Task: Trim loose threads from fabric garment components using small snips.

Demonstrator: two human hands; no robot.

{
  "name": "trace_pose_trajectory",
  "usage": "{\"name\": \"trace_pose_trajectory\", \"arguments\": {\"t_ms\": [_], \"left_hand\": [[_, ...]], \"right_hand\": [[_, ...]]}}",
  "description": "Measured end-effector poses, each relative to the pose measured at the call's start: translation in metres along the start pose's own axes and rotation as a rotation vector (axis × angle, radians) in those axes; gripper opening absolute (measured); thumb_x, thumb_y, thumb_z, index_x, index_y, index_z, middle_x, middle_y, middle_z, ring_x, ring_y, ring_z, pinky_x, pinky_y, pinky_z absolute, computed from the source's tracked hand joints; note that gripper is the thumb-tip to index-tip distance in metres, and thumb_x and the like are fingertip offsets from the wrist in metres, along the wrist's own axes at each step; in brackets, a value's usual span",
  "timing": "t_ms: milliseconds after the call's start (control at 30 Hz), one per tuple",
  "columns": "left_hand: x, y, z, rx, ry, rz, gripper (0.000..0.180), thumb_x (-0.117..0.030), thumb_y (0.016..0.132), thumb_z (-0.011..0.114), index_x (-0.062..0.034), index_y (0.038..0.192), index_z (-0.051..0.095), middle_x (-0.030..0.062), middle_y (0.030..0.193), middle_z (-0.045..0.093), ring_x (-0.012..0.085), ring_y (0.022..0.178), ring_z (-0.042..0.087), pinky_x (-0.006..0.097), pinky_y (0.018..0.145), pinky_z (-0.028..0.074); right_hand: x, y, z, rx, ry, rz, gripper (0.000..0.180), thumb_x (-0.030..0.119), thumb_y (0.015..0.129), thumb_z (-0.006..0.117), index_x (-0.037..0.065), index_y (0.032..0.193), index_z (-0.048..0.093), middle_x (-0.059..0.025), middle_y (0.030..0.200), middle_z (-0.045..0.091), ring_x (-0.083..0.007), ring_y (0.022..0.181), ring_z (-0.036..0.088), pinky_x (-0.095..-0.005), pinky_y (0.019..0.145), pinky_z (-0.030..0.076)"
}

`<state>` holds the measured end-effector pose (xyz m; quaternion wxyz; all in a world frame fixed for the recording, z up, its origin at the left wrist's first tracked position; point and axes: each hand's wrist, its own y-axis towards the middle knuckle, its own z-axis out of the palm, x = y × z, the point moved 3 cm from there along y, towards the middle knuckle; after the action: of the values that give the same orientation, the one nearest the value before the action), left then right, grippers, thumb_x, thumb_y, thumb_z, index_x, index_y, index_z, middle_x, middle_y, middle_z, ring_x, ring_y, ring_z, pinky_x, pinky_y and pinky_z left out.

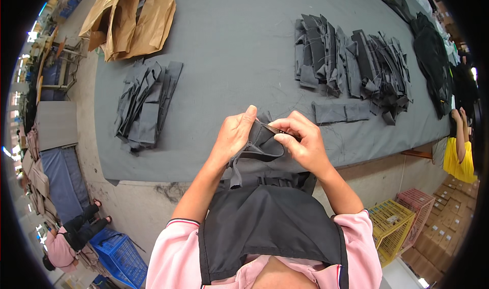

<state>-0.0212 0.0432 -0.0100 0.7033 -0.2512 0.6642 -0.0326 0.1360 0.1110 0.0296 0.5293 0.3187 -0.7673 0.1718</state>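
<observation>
My left hand [235, 135] is closed on a dark grey fabric piece [265, 145], its thumb pointing up along the edge. The piece is folded and hangs over the table's near edge, with a strap-like end dangling beneath my left wrist. Against the top of this cloth, my right hand [300, 139] is closed around small dark thread snips [281, 132]; the fingers hide most of them. Loose threads lie on the table just beyond both hands.
A pile of grey fabric strips [145, 105] lies left, below an open brown paper bag [133, 21]. Larger strip stacks [351, 60] sit right, with one flat strip [340, 112] nearer. Yellow [392, 223] and blue crates [119, 256] stand on the floor. Other people work at both sides.
</observation>
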Motion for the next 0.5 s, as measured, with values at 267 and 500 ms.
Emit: {"name": "trace_pose_trajectory", "arguments": {"t_ms": [267,500], "left_hand": [[-0.002,-0.002,-0.002,0.004,-0.032,-0.036,0.050,-0.044,0.095,0.046,-0.0027,0.071,0.060,-0.0034,0.061,0.052,0.0044,0.056,0.043,0.022,0.051,0.035],[-0.001,-0.003,-0.001,0.044,-0.052,-0.081,0.050,-0.045,0.095,0.046,-0.0037,0.071,0.061,-0.0034,0.061,0.052,0.0043,0.055,0.043,0.022,0.050,0.035]], "right_hand": [[0.019,0.001,-0.012,-0.021,-0.376,-0.282,0.024,0.006,0.070,0.070,0.007,0.093,0.064,-0.0018,0.078,0.056,-0.0196,0.064,0.056,-0.0283,0.060,0.044],[0.027,0.004,-0.010,0.038,-0.550,-0.415,0.028,0.008,0.068,0.072,0.008,0.094,0.063,-0.0021,0.078,0.055,-0.0181,0.061,0.055,-0.0310,0.056,0.042]]}}
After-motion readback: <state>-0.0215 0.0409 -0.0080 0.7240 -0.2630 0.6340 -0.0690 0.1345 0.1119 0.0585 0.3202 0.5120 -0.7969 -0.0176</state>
